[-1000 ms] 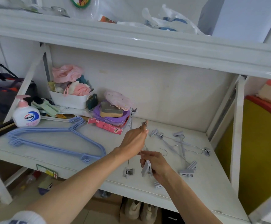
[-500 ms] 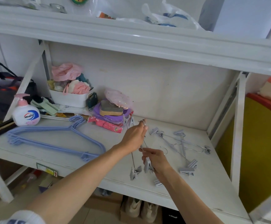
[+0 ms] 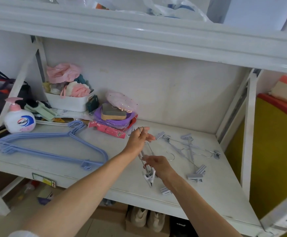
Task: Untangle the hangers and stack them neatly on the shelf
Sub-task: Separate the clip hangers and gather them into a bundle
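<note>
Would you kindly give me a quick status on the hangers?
Left hand pinching clip hanger's hook. Right hand gripping that clip hanger lower down. Tangled hangers lie loose on shelf; blue hangers piled left.

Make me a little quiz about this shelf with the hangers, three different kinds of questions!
1. True or false: the blue hangers lie flat on the shelf.
2. Which hand holds the clip hanger's metal hook end up? A) left hand B) right hand
3. Fill in: the soap bottle has a ____ pump top.

Key: 1 true. 2 A. 3 pink.
</note>
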